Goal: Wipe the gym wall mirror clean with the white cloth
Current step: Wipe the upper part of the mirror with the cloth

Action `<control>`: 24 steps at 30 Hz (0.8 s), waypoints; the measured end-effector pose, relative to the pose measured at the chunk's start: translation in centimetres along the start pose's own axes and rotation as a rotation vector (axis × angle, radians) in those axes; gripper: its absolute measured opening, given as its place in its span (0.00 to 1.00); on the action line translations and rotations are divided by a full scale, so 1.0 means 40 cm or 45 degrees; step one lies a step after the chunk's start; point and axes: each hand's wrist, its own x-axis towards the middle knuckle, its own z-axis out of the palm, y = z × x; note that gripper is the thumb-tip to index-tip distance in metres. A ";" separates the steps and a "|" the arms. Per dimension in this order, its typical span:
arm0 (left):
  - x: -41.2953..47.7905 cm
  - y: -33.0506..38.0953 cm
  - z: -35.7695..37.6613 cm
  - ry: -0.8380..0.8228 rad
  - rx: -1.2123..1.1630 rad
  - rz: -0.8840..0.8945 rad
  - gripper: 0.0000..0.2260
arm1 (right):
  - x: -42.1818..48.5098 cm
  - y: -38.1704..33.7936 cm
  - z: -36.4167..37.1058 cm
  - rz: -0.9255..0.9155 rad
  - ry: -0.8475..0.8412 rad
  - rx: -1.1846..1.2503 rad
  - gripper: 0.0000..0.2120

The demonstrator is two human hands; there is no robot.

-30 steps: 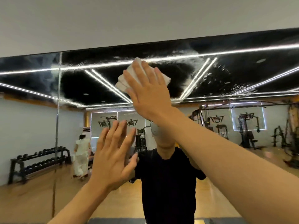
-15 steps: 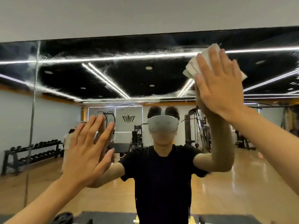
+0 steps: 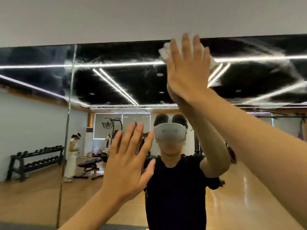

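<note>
Mid-wipe at mirror's (image 3: 116,83) top edge
Pressing white cloth (image 3: 165,53) under straight-fingered right hand (image 3: 187,70), left hand (image 3: 129,165) splayed; hazy streaks (image 3: 259,51) alongside next, probably.

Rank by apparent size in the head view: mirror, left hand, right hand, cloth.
1. mirror
2. left hand and right hand: too alike to rank
3. cloth, mostly hidden under the right hand
</note>
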 end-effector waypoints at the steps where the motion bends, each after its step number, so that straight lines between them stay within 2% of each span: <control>1: 0.000 -0.001 -0.001 -0.007 -0.010 0.001 0.33 | -0.002 -0.058 0.011 -0.082 -0.013 0.006 0.28; 6: -0.002 -0.012 -0.013 -0.017 -0.066 0.007 0.32 | -0.030 -0.282 0.047 -0.604 -0.170 -0.019 0.28; 8: -0.003 -0.013 -0.013 -0.013 -0.056 0.005 0.32 | -0.028 -0.260 0.045 -0.764 -0.223 -0.055 0.27; 10: -0.005 -0.015 -0.012 -0.008 -0.018 0.015 0.33 | -0.023 -0.176 0.033 -0.820 -0.211 -0.049 0.27; 16: 0.002 -0.013 -0.005 -0.006 0.041 0.030 0.36 | -0.013 0.224 -0.047 -0.399 -0.090 -0.078 0.28; 20: 0.006 -0.006 -0.004 -0.007 0.025 0.001 0.36 | -0.049 0.471 -0.116 -0.106 -0.099 -0.127 0.28; 24: 0.006 0.001 -0.003 0.003 0.022 -0.016 0.33 | -0.081 0.539 -0.139 0.080 -0.095 -0.114 0.30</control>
